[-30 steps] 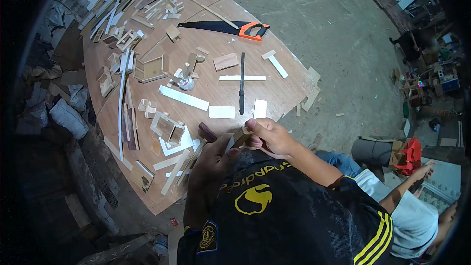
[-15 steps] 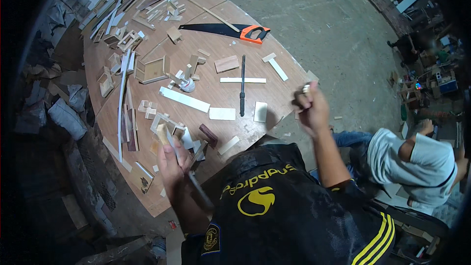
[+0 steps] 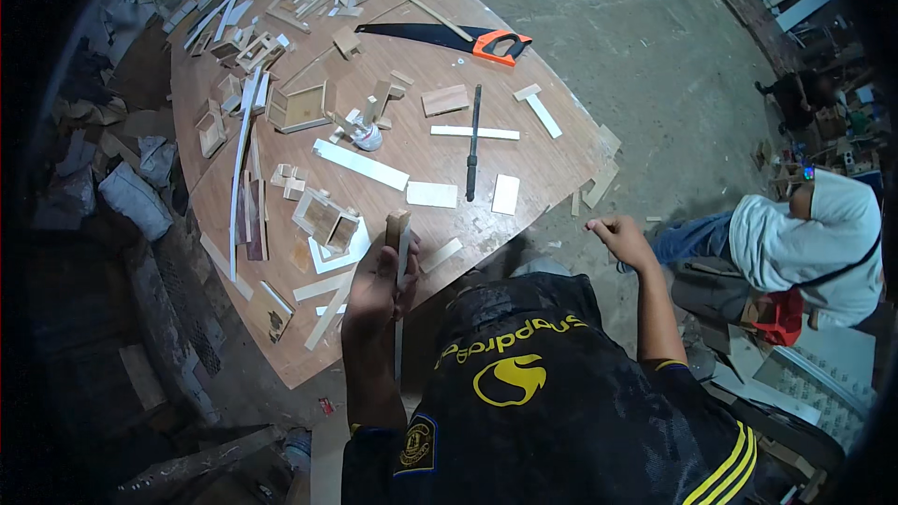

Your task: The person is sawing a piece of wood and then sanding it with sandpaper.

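My left hand [image 3: 376,282] is closed around a narrow wooden strip [image 3: 398,223], held upright over the table's near edge. A pale length runs down below my fist along the forearm. Whether it is one piece or two pressed together I cannot tell. My right hand [image 3: 625,239] hovers off the table's right side with its fingers curled in; anything in them is hidden. Beside my left hand lie a small open wooden box frame [image 3: 323,217], white strips [image 3: 325,290] and a short pale strip [image 3: 441,255].
On the wooden table [image 3: 552,173] lie an orange-handled saw [image 3: 500,47], a dark rod [image 3: 474,145] across a white strip, a white jar [image 3: 366,136], an open box [image 3: 299,108] and several offcuts. A person in a white top [image 3: 804,243] is at the right.
My left hand has moved right with the strip, which now stands more upright. My right hand has dropped lower and slightly right. The other person has shifted, and a red bag now shows.
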`<act>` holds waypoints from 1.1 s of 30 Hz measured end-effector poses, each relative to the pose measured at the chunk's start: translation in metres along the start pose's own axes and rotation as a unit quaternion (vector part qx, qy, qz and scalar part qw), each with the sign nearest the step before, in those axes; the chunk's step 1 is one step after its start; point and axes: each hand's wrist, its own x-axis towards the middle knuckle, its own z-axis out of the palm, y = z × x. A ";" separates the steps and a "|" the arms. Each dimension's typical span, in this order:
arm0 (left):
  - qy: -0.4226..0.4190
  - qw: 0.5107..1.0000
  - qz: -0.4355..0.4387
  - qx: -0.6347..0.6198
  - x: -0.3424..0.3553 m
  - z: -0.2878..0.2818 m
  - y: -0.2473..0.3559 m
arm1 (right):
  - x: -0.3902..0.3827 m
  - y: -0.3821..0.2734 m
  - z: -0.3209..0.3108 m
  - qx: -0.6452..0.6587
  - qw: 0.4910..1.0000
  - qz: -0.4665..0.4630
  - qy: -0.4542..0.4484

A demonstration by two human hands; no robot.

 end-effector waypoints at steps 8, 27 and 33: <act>-0.087 0.983 0.003 0.159 0.002 0.072 -0.047 | -0.037 0.000 -0.002 0.089 0.977 -0.193 0.037; -0.255 0.945 -0.173 0.115 -0.045 0.276 -0.151 | -0.169 0.077 -0.069 0.092 0.917 -0.379 0.079; -0.314 0.916 -0.247 0.046 -0.049 0.292 -0.166 | -0.167 0.108 -0.063 -0.030 0.863 -0.486 0.137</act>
